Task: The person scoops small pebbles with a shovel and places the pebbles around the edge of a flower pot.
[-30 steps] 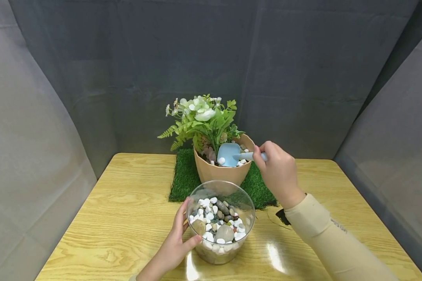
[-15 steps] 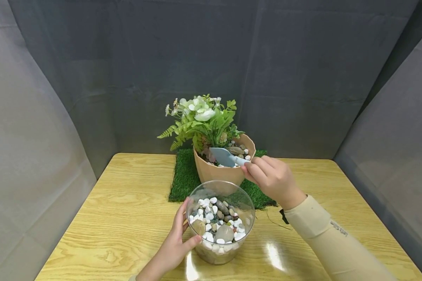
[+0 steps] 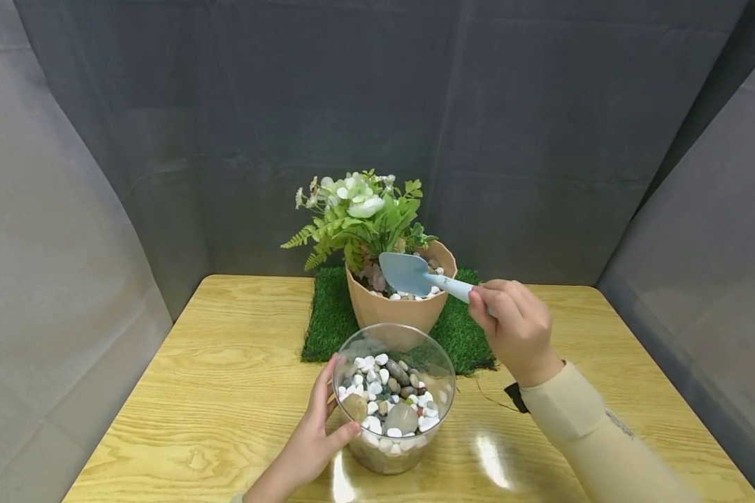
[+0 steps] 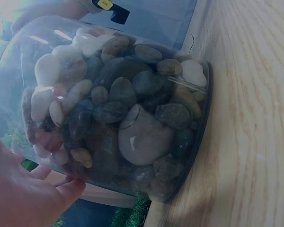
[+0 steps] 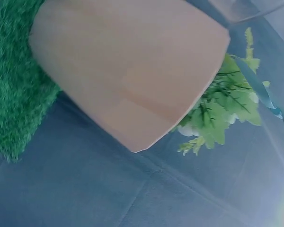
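My right hand [image 3: 516, 327] grips the handle of a light blue garden trowel [image 3: 406, 273]. The trowel's blade is over the mouth of a peach flowerpot [image 3: 395, 311], with no stones visible on it. Inside the pot, white and brown pebbles [image 3: 436, 267] lie around a leafy plant with white flowers [image 3: 361, 209]. Nearer the front, my left hand [image 3: 314, 426] holds the left side of a clear plastic bucket [image 3: 393, 457], thumb at the rim. White, grey and brown stones [image 4: 146, 135] fill the lower part of the bucket. In the right wrist view the trowel [image 5: 253, 81] shows beside the leaves.
The pot stands on a square of artificial grass [image 3: 328, 321] at the back of a wooden table [image 3: 226, 391]. A dark cloth [image 3: 258, 140] hangs right behind the table, and grey cloth panels [image 3: 56, 279] stand at both sides.
The trowel tipped and dipped toward the pot, and the white pebble on its blade is gone. Now my right hand has drawn it back to the right. The left hand and bucket stayed put.
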A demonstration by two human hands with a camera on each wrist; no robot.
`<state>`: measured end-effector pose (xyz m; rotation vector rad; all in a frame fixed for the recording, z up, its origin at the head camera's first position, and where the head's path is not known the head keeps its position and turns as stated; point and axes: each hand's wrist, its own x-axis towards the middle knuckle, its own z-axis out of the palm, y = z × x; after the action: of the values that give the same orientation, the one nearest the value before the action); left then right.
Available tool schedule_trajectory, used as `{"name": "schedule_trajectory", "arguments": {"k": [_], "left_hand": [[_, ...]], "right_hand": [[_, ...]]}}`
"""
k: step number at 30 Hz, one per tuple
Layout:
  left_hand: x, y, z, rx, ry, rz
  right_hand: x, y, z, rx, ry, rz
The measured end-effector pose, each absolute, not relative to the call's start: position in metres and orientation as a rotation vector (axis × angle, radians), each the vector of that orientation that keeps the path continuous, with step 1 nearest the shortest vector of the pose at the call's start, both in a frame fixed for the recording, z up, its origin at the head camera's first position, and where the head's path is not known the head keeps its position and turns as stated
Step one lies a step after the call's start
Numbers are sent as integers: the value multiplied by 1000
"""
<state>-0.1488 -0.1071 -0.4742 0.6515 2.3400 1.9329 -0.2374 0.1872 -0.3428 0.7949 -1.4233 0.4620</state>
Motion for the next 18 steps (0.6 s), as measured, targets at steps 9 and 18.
{"name": "schedule_trajectory", "arguments": {"k": [9, 18], "left_hand": [[-148, -107, -474, 663, 2348, 1938], [-148, -107, -475, 660, 2357, 1931]], "right_hand": [[-210, 188, -344, 615, -1423, 702], [-179, 178, -349, 715, -1495, 687]]}}
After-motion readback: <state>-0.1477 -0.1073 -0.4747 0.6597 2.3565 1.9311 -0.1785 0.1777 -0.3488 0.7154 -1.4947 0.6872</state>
